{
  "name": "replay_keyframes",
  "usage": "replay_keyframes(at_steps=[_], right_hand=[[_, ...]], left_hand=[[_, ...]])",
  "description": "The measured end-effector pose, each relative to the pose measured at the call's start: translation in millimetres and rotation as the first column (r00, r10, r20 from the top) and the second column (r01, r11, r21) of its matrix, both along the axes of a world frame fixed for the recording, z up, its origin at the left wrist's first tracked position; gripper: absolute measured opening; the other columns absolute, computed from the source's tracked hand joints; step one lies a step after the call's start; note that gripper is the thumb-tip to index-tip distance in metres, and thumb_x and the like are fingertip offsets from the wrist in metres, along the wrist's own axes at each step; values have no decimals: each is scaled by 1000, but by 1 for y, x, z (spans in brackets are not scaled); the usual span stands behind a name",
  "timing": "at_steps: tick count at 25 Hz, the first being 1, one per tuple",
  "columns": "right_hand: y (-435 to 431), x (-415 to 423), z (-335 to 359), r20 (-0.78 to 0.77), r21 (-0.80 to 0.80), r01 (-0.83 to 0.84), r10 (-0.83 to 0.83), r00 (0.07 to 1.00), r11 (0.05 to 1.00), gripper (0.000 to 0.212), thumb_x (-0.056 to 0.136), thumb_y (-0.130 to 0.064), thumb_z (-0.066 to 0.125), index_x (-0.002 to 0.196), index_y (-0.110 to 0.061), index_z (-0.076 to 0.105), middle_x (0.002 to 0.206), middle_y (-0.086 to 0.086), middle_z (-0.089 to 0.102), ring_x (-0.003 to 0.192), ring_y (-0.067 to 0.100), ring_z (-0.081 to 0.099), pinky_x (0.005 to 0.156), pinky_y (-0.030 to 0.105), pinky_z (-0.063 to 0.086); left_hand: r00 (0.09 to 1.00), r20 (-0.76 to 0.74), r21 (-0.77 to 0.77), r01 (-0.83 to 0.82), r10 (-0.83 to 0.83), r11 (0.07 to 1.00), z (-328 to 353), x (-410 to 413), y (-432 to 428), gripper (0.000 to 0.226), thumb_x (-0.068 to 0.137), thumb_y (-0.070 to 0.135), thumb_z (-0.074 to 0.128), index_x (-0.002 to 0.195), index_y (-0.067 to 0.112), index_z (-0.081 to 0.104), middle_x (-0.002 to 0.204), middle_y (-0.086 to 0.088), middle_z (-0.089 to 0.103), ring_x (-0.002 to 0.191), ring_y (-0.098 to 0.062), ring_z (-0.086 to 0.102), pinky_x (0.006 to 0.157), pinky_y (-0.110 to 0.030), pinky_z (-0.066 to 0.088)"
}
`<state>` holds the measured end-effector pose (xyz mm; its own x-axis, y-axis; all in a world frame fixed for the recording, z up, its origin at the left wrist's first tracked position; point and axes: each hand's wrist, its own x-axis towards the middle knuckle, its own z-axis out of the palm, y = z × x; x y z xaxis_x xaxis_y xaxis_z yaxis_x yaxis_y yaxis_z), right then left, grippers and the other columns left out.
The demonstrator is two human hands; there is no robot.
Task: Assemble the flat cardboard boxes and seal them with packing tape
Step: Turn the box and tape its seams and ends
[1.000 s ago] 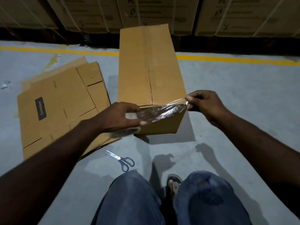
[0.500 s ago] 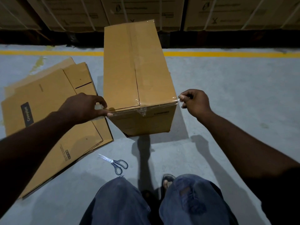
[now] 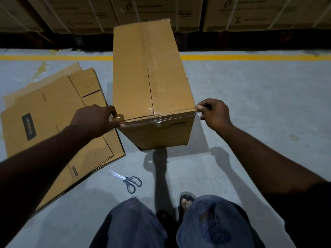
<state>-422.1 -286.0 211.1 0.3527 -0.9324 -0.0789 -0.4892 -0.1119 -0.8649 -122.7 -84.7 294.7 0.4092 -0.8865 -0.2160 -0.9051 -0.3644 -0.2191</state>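
The strip of clear packing tape (image 3: 157, 120) runs crosswise along the near top edge of the assembled cardboard box (image 3: 150, 83), and both hands sit at its two ends, so the coming press or wrap turns on that left-to-right line. At the near left corner of the box the left hand (image 3: 95, 120) has its grip closed with fingertips pressed on the tape end; whether it also holds a tape roll I cannot tell. The box stands on the floor (image 3: 250, 104) with its long axis running away from the person toward the far stacked cartons (image 3: 161, 11); its top centre seam already carries tape. The crosswise strip looks wrinkled near the middle, so it probably needs smoothing down. At the near right corner the right hand (image 3: 213, 115) pinches the other tape end, thumb and forefinger together. Flat cardboard boxes (image 3: 53, 122) lie left of the box, scissors (image 3: 128, 180) on the floor nearer the knees
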Motion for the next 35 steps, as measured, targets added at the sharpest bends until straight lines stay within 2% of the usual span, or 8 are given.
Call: replay_keyframes(at_steps=[7,13,15,18,21,25,30,35], right_hand=[[8,3,-32,174,-15,71,-67,983,997,6,95,-21,67,97,-16,68,88,-5,68,67,12,64,61,26,54],[9,16,-65,298,432,123,-271,915,893,12,99,-27,62,99,-16,57,93,10,62,69,18,59,70,41,57],[11,16,-61,194,336,214,-290,937,917,14,97,-24,66,93,-17,55,89,7,62,71,20,61,70,42,56],[17,14,-34,193,-207,271,-232,953,940,8,96,-8,61,95,-15,57,95,4,62,86,19,59,74,24,45],[13,29,-10,35,-578,-212,284,958,788,24,98,-19,61,120,-7,61,118,9,64,109,18,58,94,28,46],[6,44,-36,-651,-516,-704,310,693,489,61,102,-36,53,156,-17,31,162,5,31,150,25,27,120,46,26],[10,43,-43,-675,-597,-667,170,718,447,59,106,-39,40,157,-12,28,163,9,28,150,29,26,120,48,25],[11,39,-40,-711,-559,-697,173,681,449,71,104,-58,30,156,-11,30,163,9,28,150,28,25,121,47,23]], left_hand=[[998,-45,112,-40,46,993,-8,0,-19,78,84,68,59,143,19,44,69,6,51,61,-8,53,50,-23,44],[999,-29,125,-32,36,992,-15,7,-25,76,82,68,63,139,19,49,70,6,53,61,-8,54,48,-22,40],[999,-15,121,-29,31,992,-15,8,-25,80,80,70,62,141,20,48,75,3,57,61,-9,53,48,-22,39],[999,-10,116,-31,32,993,-16,9,-22,82,80,71,60,143,20,46,85,-2,66,61,-10,54,47,-22,40],[999,-19,140,-43,46,989,-14,6,-25,82,81,70,62,143,19,44,71,4,55,59,-9,53,46,-22,39],[998,-25,107,-54,57,993,-16,5,-25,84,80,69,62,143,17,42,69,4,52,59,-11,54,48,-23,42],[987,-132,-47,86,-91,995,-23,25,9,86,77,85,43,143,29,43,98,-7,74,57,-12,51,49,-22,37],[951,-229,-221,158,-209,962,-31,49,31,104,67,99,22,137,29,51,85,-9,74,47,-9,52,47,-16,35]])
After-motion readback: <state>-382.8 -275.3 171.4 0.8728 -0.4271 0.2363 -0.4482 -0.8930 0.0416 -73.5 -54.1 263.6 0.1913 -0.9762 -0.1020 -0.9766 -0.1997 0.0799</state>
